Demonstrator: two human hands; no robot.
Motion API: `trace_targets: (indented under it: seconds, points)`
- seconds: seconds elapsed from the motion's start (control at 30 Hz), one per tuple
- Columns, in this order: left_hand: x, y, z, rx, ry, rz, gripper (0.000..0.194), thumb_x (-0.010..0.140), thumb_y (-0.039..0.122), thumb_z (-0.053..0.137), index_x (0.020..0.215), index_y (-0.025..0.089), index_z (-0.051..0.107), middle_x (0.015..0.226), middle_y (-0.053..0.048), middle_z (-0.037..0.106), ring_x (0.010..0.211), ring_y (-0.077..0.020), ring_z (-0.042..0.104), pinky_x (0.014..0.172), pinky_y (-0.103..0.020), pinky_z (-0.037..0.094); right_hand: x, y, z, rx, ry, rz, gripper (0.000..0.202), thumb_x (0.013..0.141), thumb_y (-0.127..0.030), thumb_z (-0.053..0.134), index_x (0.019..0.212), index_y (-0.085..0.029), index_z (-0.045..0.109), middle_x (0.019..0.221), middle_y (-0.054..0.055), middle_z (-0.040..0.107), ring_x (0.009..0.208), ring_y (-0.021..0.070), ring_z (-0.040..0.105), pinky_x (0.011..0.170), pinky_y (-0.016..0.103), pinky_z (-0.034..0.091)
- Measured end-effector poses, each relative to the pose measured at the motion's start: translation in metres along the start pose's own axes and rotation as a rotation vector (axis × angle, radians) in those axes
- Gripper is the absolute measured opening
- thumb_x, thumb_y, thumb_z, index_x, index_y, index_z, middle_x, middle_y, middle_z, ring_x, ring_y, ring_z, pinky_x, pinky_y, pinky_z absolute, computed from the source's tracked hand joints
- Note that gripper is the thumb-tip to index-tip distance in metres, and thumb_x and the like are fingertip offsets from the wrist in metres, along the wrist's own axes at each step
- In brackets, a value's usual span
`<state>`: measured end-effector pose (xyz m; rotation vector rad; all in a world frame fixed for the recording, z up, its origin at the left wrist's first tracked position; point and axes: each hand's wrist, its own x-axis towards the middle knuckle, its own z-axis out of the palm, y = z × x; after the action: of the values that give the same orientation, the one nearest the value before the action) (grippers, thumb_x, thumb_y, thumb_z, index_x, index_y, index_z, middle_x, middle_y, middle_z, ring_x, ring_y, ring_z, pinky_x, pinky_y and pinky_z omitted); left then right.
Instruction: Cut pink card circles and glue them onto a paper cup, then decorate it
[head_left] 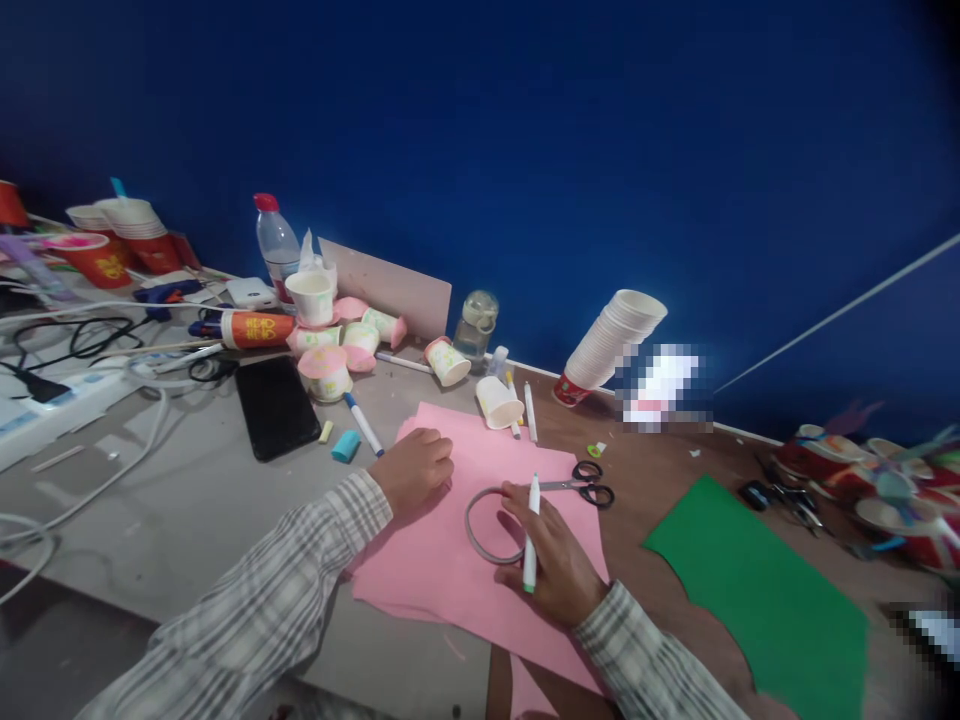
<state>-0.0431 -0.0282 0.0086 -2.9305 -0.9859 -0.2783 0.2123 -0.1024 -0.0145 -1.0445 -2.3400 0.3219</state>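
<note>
A sheet of pink paper (480,590) lies in front of me. My left hand (415,470) rests on its upper left part, fingers curled under in a loose fist, the fingertips partly hidden. Over the paper's right side, my right hand (559,560) holds a white marker (533,535) with a green end, lying across the fingers. Thumb and fingertips of that hand also touch a thin grey ring (487,553) lying flat on the paper. Beyond the hand are scissors (589,485) with black handles, their blades partly on the paper.
Behind the paper stand paper cups (500,402), a glass jar (475,325) and a tilted cup stack (611,340). On the left lie a phone (277,408), a blue marker (364,424) and cables. Green paper (772,590) is at right. A blue wall (480,130) closes the back.
</note>
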Motion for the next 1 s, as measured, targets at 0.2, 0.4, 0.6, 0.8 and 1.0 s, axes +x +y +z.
trace_targets:
  seconds: [0.2, 0.4, 0.6, 0.8, 1.0]
  points:
    - [0.0004, 0.0005, -0.0047, 0.079, 0.079, 0.018, 0.017, 0.081, 0.028, 0.045, 0.070, 0.020, 0.056, 0.076, -0.003, 0.053, 0.071, -0.0202, 0.042, 0.066, -0.034, 0.033, 0.0013, -0.0013, -0.0007, 0.035, 0.009, 0.067, 0.070, 0.066, -0.045, 0.071, 0.125, -0.023, 0.043, 0.130, 0.013, 0.053, 0.118, 0.0318, 0.049, 0.093, 0.052, 0.050]
    - [0.0015, 0.0026, -0.0077, 0.106, 0.102, 0.015, 0.017, 0.082, 0.028, 0.046, 0.069, 0.021, 0.055, 0.074, -0.002, 0.053, 0.070, -0.0198, 0.042, 0.065, -0.034, 0.033, 0.0009, -0.0010, 0.0001, 0.052, 0.014, 0.089, 0.070, 0.065, -0.043, 0.072, 0.125, -0.026, 0.042, 0.130, 0.011, 0.054, 0.118, 0.0313, 0.048, 0.094, 0.052, 0.050]
    - [0.0014, 0.0030, -0.0074, 0.112, 0.101, 0.013, 0.018, 0.082, 0.029, 0.045, 0.070, 0.021, 0.055, 0.075, -0.002, 0.053, 0.071, -0.0200, 0.042, 0.066, -0.034, 0.033, 0.0016, -0.0016, -0.0005, 0.054, 0.019, 0.086, 0.069, 0.064, -0.038, 0.074, 0.125, -0.027, 0.043, 0.129, 0.010, 0.055, 0.117, 0.0309, 0.049, 0.093, 0.050, 0.051]
    - [0.0006, 0.0023, -0.0073, 0.084, 0.076, 0.003, 0.017, 0.082, 0.028, 0.044, 0.071, 0.021, 0.056, 0.076, -0.003, 0.053, 0.071, -0.0208, 0.043, 0.067, -0.035, 0.033, 0.0014, 0.0003, 0.0004, 0.046, 0.017, 0.078, 0.072, 0.062, -0.039, 0.075, 0.125, -0.028, 0.042, 0.128, 0.010, 0.055, 0.116, 0.0314, 0.051, 0.091, 0.050, 0.052]
    - [0.0002, 0.0019, -0.0067, 0.062, 0.074, -0.005, 0.015, 0.081, 0.028, 0.046, 0.072, 0.021, 0.057, 0.076, -0.003, 0.053, 0.072, -0.0210, 0.042, 0.067, -0.036, 0.033, 0.0010, 0.0020, 0.0013, 0.040, 0.021, 0.065, 0.073, 0.063, -0.040, 0.074, 0.126, -0.027, 0.041, 0.129, 0.011, 0.055, 0.114, 0.0323, 0.052, 0.089, 0.052, 0.052]
